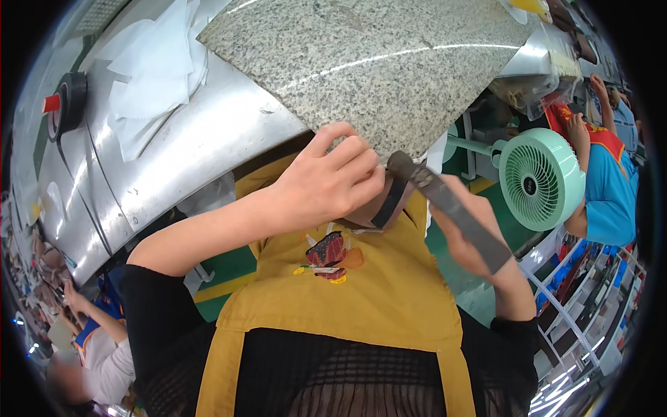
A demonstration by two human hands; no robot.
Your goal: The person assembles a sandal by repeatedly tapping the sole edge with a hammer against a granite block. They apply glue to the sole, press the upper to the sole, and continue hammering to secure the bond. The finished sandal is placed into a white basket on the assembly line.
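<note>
At the near corner of a speckled granite slab (361,76), my left hand (337,174) is closed with its fingers bent against a brown leather-like piece (368,212). That piece has a black strip along it and partly hides under the hand. My right hand (481,208) grips a dark metal hammer (458,212). Its round face is close to my left fingers, while its long flat end crosses over my right wrist. The hammer's handle is mostly hidden by the hand.
White sheets (149,76) and a roll of black tape (69,104) lie on the metal table (229,111) at left. A mint green fan (538,179) stands at right. Near it sits a person in blue (611,187); another person (104,368) is at lower left.
</note>
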